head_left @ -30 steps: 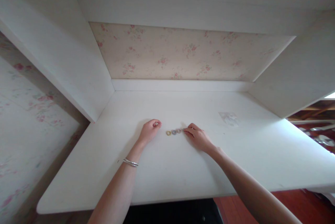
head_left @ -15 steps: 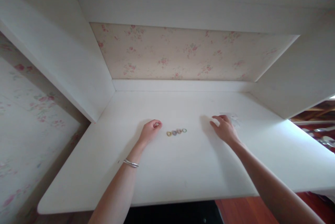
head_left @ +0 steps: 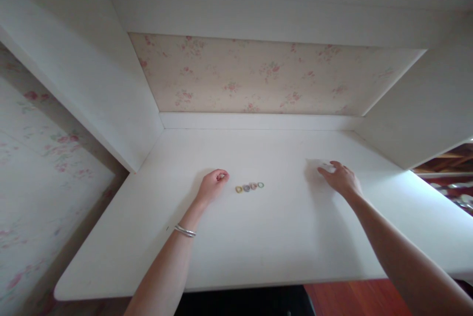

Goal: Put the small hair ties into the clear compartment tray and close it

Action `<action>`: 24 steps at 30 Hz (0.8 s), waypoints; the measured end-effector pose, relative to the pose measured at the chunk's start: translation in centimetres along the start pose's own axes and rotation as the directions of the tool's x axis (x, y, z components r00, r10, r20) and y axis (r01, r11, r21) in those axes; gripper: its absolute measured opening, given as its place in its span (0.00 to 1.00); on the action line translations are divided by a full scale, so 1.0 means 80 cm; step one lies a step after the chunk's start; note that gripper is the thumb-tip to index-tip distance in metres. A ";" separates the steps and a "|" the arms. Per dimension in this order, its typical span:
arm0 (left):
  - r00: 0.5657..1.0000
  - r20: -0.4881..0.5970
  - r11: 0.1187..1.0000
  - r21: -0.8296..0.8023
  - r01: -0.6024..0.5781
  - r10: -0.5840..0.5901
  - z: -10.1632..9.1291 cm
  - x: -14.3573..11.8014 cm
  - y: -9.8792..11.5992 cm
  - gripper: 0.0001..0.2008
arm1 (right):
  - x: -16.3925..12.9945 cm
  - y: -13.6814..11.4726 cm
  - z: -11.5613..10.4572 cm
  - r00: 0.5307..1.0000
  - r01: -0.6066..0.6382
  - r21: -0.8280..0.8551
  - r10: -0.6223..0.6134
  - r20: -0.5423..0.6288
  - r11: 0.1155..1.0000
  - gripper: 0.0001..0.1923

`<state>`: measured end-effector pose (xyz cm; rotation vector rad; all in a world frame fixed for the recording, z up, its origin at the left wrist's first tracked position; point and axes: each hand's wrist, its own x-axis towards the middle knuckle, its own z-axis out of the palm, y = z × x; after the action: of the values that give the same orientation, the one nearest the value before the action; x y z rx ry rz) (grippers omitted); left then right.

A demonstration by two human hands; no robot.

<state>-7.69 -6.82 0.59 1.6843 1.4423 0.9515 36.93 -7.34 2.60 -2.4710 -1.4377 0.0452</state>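
Observation:
My left hand [head_left: 213, 185] rests on the white desk with its fingers curled in; whether anything is inside them I cannot make out. A silvery bangle circles that wrist. Just right of it lies a short row of several small coiled rings: a yellow ring [head_left: 239, 189], a greyish-purple ring [head_left: 246, 188], a pinkish-brown ring [head_left: 253, 186] and a pale green ring [head_left: 260, 185]. Farther right, my right hand [head_left: 342, 178] reaches over a clear plastic bag [head_left: 313, 163], thumb and fingers apart. The hand partly hides the bag, and I cannot tell whether they touch.
The white desk [head_left: 236, 247] has a tall side panel on the left [head_left: 107, 70] and another on the right [head_left: 417, 99]. Floral wallpaper [head_left: 240, 72] shows behind, under an overhead shelf [head_left: 258, 15]. A black seat [head_left: 244, 301] stands below the front edge.
My right hand has moved to the right across the desk, now over the plastic bag's right part. My left hand and the row of rings have stayed in place.

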 end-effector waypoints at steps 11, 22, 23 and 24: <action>0.986 0.000 0.972 -0.168 -0.164 0.167 0.010 -0.014 0.021 0.28 | -0.107 -0.207 -0.006 0.922 0.369 0.365 -0.387 -0.027 0.855 0.26; 0.971 -0.172 0.983 -0.043 -0.177 0.167 0.017 -0.008 0.015 0.39 | -0.195 -0.300 0.015 0.792 0.590 0.388 -0.601 -0.108 0.708 0.20; 0.971 -0.178 0.984 -0.042 -0.172 0.162 0.016 -0.008 0.014 0.37 | -0.195 -0.300 0.015 0.786 0.599 0.387 -0.608 -0.117 0.701 0.20; 0.971 -0.176 0.984 -0.053 -0.172 0.160 0.015 -0.007 0.014 0.36 | -0.195 -0.298 0.014 0.781 0.605 0.388 -0.612 -0.121 0.695 0.19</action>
<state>-6.13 -7.61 0.97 1.7283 1.3764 1.2509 8.65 -9.34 5.86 -1.5701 -1.9544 0.2079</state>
